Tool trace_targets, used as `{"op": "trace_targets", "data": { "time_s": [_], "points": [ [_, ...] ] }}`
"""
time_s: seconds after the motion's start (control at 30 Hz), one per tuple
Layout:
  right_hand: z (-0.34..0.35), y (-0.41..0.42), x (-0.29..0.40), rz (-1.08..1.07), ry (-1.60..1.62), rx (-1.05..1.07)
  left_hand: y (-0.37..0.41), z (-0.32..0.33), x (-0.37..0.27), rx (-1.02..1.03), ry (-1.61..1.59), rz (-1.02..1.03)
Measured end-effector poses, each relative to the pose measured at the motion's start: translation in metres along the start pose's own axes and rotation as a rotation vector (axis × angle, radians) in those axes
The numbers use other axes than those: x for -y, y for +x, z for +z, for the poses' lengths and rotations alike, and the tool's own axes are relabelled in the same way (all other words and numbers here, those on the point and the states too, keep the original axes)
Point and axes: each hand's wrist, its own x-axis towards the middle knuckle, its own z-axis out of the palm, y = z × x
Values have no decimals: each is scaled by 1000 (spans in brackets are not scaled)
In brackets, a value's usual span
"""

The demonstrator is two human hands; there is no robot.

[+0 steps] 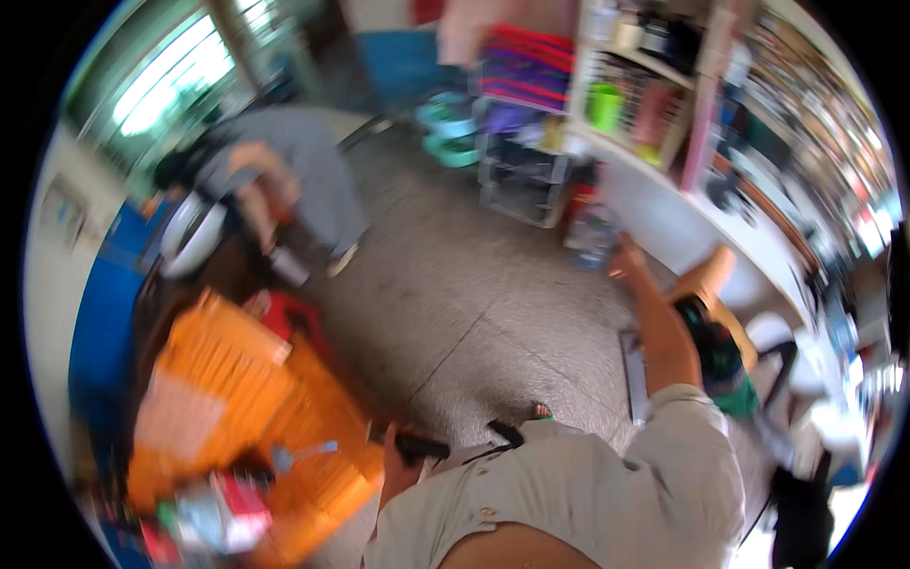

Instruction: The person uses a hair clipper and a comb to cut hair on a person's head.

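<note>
My left hand (pixel 399 466) is low in the middle, close to my light shirt. Its fingers are wrapped around a dark, elongated object (pixel 421 446), too blurred to name. My right hand (pixel 625 259) reaches forward at the end of my outstretched arm. It is nearest to a large clear plastic bottle (pixel 593 238) on the floor beside the white counter. Motion blur hides whether the fingers touch the bottle, and how far they are closed.
At left another person (pixel 295 156) bends over, one hand near a pale object (pixel 288 266). An orange wooden table (pixel 320 405) bears a plastic packet (pixel 202 516). A shelf rack (pixel 522 163) stands ahead; a wooden chair (pixel 711 277) is at right. Grey floor (pixel 455 306) lies between.
</note>
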Motion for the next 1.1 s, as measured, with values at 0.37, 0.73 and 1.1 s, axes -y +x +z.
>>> {"op": "trace_targets", "data": {
  "time_s": [0.37,0.73,1.1],
  "points": [
    [-117,145,179,-366,-101,-151,-21,84,99,-263,-92,198],
    [-181,165,190,-261,-72,-268,-22,128,116,-373,-87,329],
    [-171,206,213,-263,-305,-346,17,131,123,-256,-78,231]
  ]
}}
